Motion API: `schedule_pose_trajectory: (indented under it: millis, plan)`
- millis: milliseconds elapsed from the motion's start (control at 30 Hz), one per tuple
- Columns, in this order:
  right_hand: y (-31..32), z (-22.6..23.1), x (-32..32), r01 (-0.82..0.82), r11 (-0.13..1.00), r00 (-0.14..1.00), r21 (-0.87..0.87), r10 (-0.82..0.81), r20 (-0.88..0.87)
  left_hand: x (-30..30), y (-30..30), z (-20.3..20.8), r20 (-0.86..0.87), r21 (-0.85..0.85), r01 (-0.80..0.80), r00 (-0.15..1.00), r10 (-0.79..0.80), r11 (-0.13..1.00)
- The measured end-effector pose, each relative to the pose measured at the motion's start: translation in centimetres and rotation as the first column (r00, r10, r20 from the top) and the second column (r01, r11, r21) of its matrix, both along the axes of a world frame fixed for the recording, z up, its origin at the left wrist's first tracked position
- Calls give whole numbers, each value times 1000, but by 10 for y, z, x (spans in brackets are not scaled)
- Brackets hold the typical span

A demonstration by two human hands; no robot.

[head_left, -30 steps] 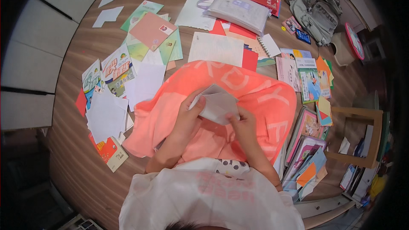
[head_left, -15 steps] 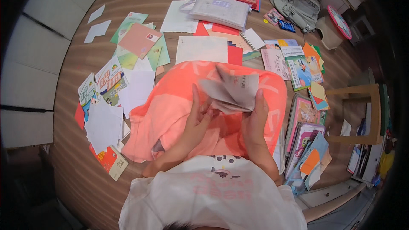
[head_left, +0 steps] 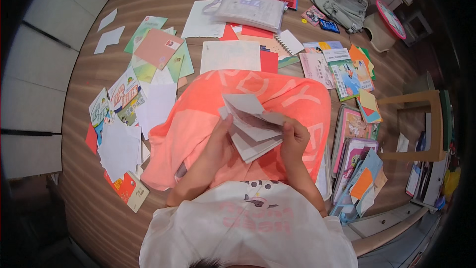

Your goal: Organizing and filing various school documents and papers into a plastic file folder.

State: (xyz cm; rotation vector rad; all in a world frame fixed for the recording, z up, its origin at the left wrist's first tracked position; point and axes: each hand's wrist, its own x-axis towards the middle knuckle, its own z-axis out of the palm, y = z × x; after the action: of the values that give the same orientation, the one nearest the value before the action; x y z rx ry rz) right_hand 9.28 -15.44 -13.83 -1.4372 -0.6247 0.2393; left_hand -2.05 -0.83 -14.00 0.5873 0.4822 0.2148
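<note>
A small paper booklet [head_left: 252, 136] with fanned, loose leaves is held above my lap. My left hand [head_left: 218, 139] grips its left edge, the thumb lying along the pages. At its right side my right hand [head_left: 294, 139] pinches a page between thumb and fingers. The leaves stand partly apart; any marks on them are too faint to read. Under both hands a coral towel [head_left: 198, 99] with pale letters covers my legs.
Loose papers [head_left: 119, 146] and workbooks lie to the left, beside a pink folder [head_left: 157, 48]. Ahead rests a clear document bag [head_left: 250, 12]. Picture books [head_left: 342, 77], cards and filled plastic cases [head_left: 354, 154] line the right. Farther back are a grey backpack [head_left: 339, 0] and a wooden stool [head_left: 436, 124].
The booklet has turned and moved slightly left and lower, its leaves spreading apart. My left hand has closed onto its left edge, while my right hand has moved up the right side to a page.
</note>
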Motion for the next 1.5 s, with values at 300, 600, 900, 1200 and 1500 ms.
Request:
schedule_pose_trajectory:
  millis: [300,600,900,1200,1500]
  plan:
    - [22,10,12,339,885,734,320,-36,-679,8,-4,10,27,414,-135,990,135,900]
    - [10,-11,8,232,972,959,-40,-235,-159,10,1,11,67,998,-67,997,29,-2]
    - [17,2,20,303,936,809,179,-153,-567,15,-1,-1,107,988,-121,984,143,96]
    - [5,-5,39,273,944,772,186,-99,-627,12,5,-10,-18,884,-68,984,178,463]
    - [13,-11,26,135,969,743,208,40,-668,21,-10,-4,21,858,49,991,-130,511]
